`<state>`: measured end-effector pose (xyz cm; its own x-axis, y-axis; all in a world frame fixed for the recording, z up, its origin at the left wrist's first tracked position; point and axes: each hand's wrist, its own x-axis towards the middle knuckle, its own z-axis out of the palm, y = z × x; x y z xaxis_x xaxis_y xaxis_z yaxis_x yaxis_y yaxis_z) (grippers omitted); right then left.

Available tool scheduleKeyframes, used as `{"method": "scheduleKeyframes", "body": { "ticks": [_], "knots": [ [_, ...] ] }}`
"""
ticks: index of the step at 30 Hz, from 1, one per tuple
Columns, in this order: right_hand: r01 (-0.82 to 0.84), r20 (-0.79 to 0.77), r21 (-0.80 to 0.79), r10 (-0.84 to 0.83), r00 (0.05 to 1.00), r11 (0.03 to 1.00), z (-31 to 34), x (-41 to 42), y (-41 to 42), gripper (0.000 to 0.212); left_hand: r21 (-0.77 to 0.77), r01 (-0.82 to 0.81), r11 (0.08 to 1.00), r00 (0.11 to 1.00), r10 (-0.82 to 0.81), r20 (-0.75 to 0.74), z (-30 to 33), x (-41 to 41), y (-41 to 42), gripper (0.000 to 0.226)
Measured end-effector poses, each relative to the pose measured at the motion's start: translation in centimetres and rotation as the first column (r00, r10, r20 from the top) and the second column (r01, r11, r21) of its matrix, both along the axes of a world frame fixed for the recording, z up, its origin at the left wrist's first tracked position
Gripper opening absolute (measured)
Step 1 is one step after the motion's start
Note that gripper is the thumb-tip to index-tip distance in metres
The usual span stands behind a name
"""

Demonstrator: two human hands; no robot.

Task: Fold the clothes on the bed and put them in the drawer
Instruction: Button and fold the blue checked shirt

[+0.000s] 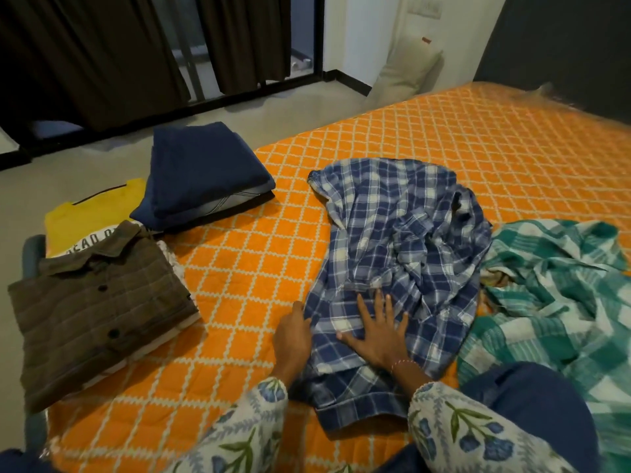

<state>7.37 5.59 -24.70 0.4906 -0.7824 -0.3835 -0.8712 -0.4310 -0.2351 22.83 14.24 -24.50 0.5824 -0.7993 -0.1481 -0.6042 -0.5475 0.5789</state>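
hands on blue plaid shirt [392, 240]: right hand [379, 332] flat, left hand [293, 332] fingers hidden, grip unclear.

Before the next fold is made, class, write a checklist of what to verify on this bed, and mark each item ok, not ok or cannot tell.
1. Blue checked shirt lies flat and smooth: not ok, its upper part is bunched and creased.
2. Right hand presses the shirt flat with spread fingers: ok.
3. Left hand has hold of the shirt's left edge: ok; it rests on that edge, fingertips hidden.
4. Free orange bedspread left of the shirt: ok.
5. Green checked cloth is apart from the shirt: not ok, they meet at the right edge.
6. Drawer ready: cannot tell, none in view.
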Motion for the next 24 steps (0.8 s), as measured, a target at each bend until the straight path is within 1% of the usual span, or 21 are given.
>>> {"method": "scheduleKeyframes", "body": {
  "ticks": [2, 4, 5, 7, 8, 9, 10, 11, 12, 13, 14, 15, 16, 17, 18, 19, 20, 21, 22, 24],
  "knots": [
    [0.002, 0.023, 0.016, -0.002, 1.0, 1.0, 0.1, 0.5, 0.8, 0.139, 0.101, 0.007, 0.995, 0.992, -0.019, 0.122, 0.3, 0.4, 0.5, 0.029],
    [0.063, 0.121, -0.023, -0.059, 0.991, 0.998, 0.4, 0.8, 1.0, 0.129, 0.171, -0.003, 0.985, 0.956, -0.047, 0.289, 0.8, 0.8, -0.1, 0.044],
    [0.104, 0.188, -0.094, -0.085, 0.979, 0.99, 0.7, 1.0, 1.0, 0.119, 0.165, 0.023, 0.986, 0.934, -0.08, 0.349, 1.1, 1.0, -0.6, 0.049],
    [0.162, 0.256, -0.312, -0.081, 0.963, 0.936, 1.4, 2.1, 0.1, 0.083, 0.118, 0.128, 0.985, 0.909, -0.164, 0.382, 1.2, 1.8, -2.5, 0.048],
    [0.164, 0.273, -0.398, -0.054, 0.96, 0.903, 1.6, 2.8, -0.7, 0.066, 0.071, 0.162, 0.984, 0.924, -0.177, 0.34, 1.3, 2.2, -3.5, 0.045],
    [0.162, 0.278, -0.45, -0.035, 0.96, 0.878, 2.0, 3.7, -2.0, 0.057, 0.019, 0.175, 0.984, 0.95, -0.174, 0.258, 1.3, 2.8, -5.1, 0.042],
    [0.157, 0.283, -0.464, -0.022, 0.959, 0.872, 2.4, 4.5, -3.1, 0.055, -0.039, 0.166, 0.985, 0.975, -0.158, 0.159, 1.2, 3.3, -6.5, 0.04],
    [0.156, 0.286, -0.441, -0.026, 0.958, 0.884, 2.9, 5.7, -5.1, 0.056, -0.101, 0.148, 0.984, 0.988, -0.142, 0.063, 1.0, 4.4, -8.8, 0.039],
    [0.149, 0.292, -0.412, -0.024, 0.956, 0.899, 3.4, 6.4, -6.1, 0.056, -0.135, 0.099, 0.986, 0.992, -0.109, -0.068, 1.0, 5.0, -10.0, 0.038],
    [0.128, 0.287, -0.352, -0.023, 0.958, 0.927, 4.0, 7.3, -7.7, 0.056, -0.161, 0.011, 0.987, 0.969, -0.05, -0.24, 1.4, 5.7, -11.8, 0.036],
    [0.106, 0.3, -0.288, -0.015, 0.954, 0.952, 4.3, 8.4, -9.9, 0.057, -0.162, -0.097, 0.982, 0.904, 0.019, -0.428, 1.8, 6.6, -14.3, 0.031],
    [0.077, 0.315, -0.23, 0.0, 0.949, 0.97, 4.5, 9.2, -11.7, 0.057, -0.146, -0.228, 0.963, 0.773, 0.087, -0.629, 2.5, 7.3, -16.1, 0.022],
    [0.048, 0.335, -0.167, 0.011, 0.942, 0.985, 4.9, 10.2, -13.3, 0.058, -0.104, -0.345, 0.933, 0.602, 0.135, -0.787, 3.2, 8.0, -17.8, 0.018],
    [0.029, 0.352, -0.094, 0.006, 0.936, 0.995, 5.0, 11.3, -15.5, 0.06, -0.046, -0.427, 0.903, 0.437, 0.162, -0.885, 3.8, 8.7, -20.1, 0.018],
    [0.019, 0.369, -0.01, -0.014, 0.929, 1.0, 5.0, 12.3, -16.9, 0.06, 0.006, -0.468, 0.884, 0.325, 0.179, -0.929, 4.3, 9.3, -21.5, 0.016],
    [0.016, 0.404, 0.07, -0.043, 0.914, 0.997, 4.7, 13.5, -19.1, 0.058, 0.027, -0.491, 0.871, 0.254, 0.173, -0.951, 4.4, 9.9, -23.5, 0.017],
    [0.018, 0.438, 0.144, -0.08, 0.896, 0.989, 4.3, 14.6, -20.2, 0.054, 0.04, -0.49, 0.871, 0.245, 0.181, -0.953, 4.3, 10.4, -24.8, 0.018],
    [0.028, 0.471, 0.195, -0.119, 0.874, 0.98, 3.9, 15.9, -21.1, 0.05, 0.04, -0.483, 0.875, 0.279, 0.197, -0.94, 3.8, 11.0, -26.1, 0.019],
    [0.046, 0.501, 0.216, -0.151, 0.852, 0.975, 3.7, 17.6, -23.0, 0.048, 0.023, -0.487, 0.873, 0.334, 0.211, -0.919, 3.5, 12.1, -28.4, 0.018],
    [0.089, 0.539, 0.247, -0.213, 0.815, 0.965, 3.4, 20.4, -25.1, 0.053, -0.001, -0.495, 0.869, 0.407, 0.23, -0.884, 2.4, 13.6, -31.6, 0.026]
  ]
}}
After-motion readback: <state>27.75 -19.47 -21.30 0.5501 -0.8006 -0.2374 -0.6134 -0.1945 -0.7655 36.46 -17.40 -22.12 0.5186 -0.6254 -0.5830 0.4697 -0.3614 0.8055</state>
